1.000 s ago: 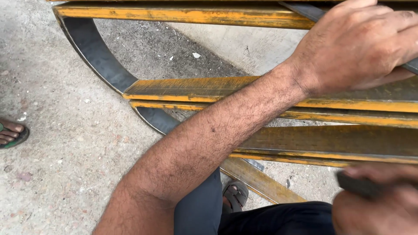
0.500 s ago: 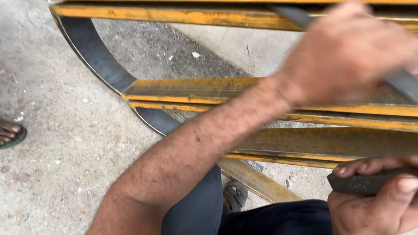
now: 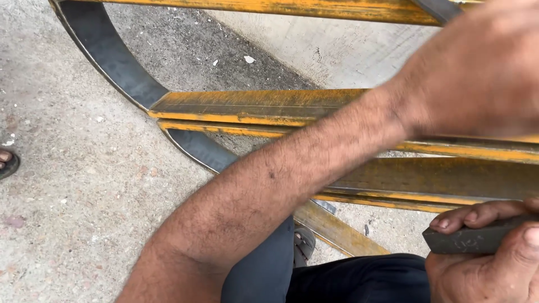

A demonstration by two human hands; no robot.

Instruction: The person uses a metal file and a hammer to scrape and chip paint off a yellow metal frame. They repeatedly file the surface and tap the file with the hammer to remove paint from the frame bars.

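Reaching across the frame from lower left to upper right, the left forearm ends in the left hand (image 3: pixel 477 73), which is blurred and cut off by the right and top edges; whether its fingers are curled or spread cannot be told. It sits over the yellow-painted steel bars (image 3: pixel 252 106) of a frame lying on the concrete floor (image 3: pixel 73 185). A dark curved steel strip (image 3: pixel 112 62) sweeps from the upper left down under the bars; its lower run disappears behind the forearm. At lower right, the right hand (image 3: pixel 494 264) is only partly in view, fingers and thumb closed around a dark grey flat bar (image 3: pixel 477 240) whose far end runs off the right edge. Dark trousers (image 3: pixel 359 278) fill the bottom centre. A sandalled foot (image 3: pixel 7 163) shows at the left edge, mostly cropped.
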